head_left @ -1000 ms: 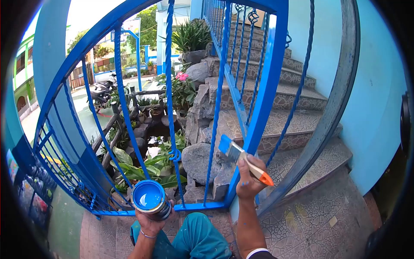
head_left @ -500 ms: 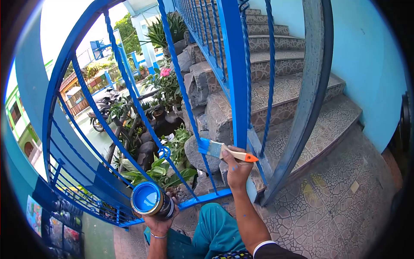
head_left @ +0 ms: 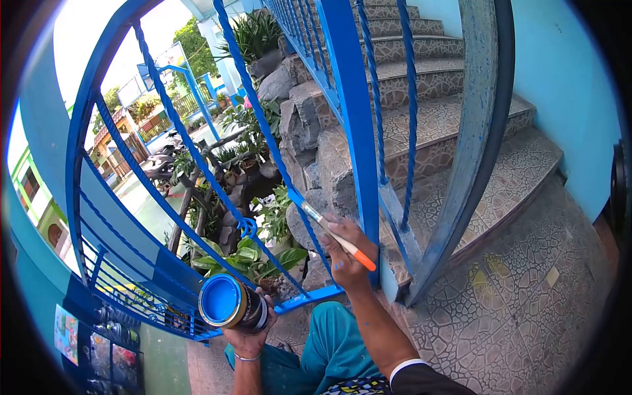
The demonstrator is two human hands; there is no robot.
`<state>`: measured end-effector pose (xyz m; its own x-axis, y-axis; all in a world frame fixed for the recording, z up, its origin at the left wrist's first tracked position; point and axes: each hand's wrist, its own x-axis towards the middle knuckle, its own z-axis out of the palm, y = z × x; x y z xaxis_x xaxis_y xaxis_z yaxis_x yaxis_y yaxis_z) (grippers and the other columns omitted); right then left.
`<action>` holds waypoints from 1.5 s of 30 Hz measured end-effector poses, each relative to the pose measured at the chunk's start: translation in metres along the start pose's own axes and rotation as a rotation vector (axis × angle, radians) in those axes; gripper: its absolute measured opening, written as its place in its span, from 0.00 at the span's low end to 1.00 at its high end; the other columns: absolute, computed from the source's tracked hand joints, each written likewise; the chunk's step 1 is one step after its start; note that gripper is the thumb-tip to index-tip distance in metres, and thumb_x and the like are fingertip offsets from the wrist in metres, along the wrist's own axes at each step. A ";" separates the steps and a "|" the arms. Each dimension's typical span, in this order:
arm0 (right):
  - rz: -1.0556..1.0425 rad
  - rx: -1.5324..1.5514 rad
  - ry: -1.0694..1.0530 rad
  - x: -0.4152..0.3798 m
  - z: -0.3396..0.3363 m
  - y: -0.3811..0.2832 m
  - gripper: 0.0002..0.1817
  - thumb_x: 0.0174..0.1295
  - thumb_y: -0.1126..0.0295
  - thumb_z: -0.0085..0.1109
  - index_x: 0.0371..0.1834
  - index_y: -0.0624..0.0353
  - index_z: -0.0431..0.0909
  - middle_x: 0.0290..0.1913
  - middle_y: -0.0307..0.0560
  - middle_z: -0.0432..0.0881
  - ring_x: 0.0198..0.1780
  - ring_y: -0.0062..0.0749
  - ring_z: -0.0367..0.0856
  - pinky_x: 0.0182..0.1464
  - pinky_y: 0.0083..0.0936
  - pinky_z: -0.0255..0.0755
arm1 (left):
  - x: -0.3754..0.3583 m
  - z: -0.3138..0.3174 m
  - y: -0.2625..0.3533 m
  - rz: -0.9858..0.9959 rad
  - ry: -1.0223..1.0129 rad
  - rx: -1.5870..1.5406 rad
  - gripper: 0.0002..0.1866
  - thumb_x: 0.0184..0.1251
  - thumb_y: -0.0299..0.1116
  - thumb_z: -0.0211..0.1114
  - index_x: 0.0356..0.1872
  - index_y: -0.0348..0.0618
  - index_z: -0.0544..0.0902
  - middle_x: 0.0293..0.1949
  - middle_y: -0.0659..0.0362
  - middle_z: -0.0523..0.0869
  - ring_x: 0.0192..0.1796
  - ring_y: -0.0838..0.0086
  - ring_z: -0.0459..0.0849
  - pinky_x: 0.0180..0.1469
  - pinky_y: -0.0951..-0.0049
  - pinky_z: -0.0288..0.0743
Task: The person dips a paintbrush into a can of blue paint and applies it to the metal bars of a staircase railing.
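Observation:
My left hand (head_left: 245, 342) is wrapped round a dark-labelled paint can (head_left: 253, 315), tilted so its open top faces me. Bright blue paint (head_left: 221, 299) shows inside the can. In my right hand (head_left: 354, 273) is a paintbrush (head_left: 315, 214) with a pale wooden handle and an orange end. Its blue-coated bristles touch a twisted blue metal bar (head_left: 268, 135) of the railing. The brush slants, narrow edge towards me, with the handle end low and to the right. Specks of blue paint mark the right hand and forearm.
A square blue post (head_left: 352, 131) stands right of the brush. Beyond it, a worn grey-blue curved rail (head_left: 475, 131) flanks stone-patterned steps (head_left: 454, 128). Rocks (head_left: 306, 122) and plants (head_left: 253, 257) lie behind the bars. The railing's blue bottom rail (head_left: 309, 298) runs in front of my knees.
The brush has turned from nearly level and broadside to a steeper slant, edge-on. Its bristles have moved up the bar. The can stays in my left hand; the view has shifted slightly.

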<state>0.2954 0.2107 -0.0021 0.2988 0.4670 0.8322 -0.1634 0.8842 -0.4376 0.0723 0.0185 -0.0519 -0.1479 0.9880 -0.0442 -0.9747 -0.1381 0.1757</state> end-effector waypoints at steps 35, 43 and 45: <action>-0.093 0.054 0.059 0.055 0.019 -0.024 0.13 0.69 0.80 0.75 0.54 0.65 0.86 0.54 0.61 0.91 0.57 0.42 0.92 0.61 0.35 0.88 | 0.008 -0.006 0.025 0.037 -0.028 0.027 0.48 0.72 0.65 0.65 0.80 0.34 0.69 0.75 0.42 0.76 0.74 0.47 0.73 0.73 0.41 0.74; 0.127 -0.147 0.040 -0.037 -0.014 -0.001 0.11 0.68 0.82 0.74 0.50 0.63 0.85 0.51 0.58 0.90 0.50 0.38 0.92 0.56 0.33 0.86 | 0.006 0.001 0.022 0.020 0.062 -0.053 0.43 0.75 0.68 0.58 0.79 0.47 0.74 0.72 0.44 0.80 0.71 0.45 0.76 0.71 0.39 0.75; 0.126 -0.235 0.010 -0.040 -0.020 -0.011 0.10 0.67 0.82 0.74 0.48 0.63 0.85 0.49 0.57 0.91 0.48 0.37 0.92 0.54 0.32 0.85 | 0.007 -0.005 0.024 0.030 0.079 -0.033 0.43 0.75 0.69 0.57 0.79 0.45 0.75 0.71 0.43 0.81 0.71 0.44 0.77 0.70 0.39 0.75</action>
<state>0.3037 0.1821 -0.0368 0.2995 0.5722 0.7635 0.0231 0.7957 -0.6053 0.0475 0.0215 -0.0532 -0.1883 0.9752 -0.1168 -0.9745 -0.1707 0.1459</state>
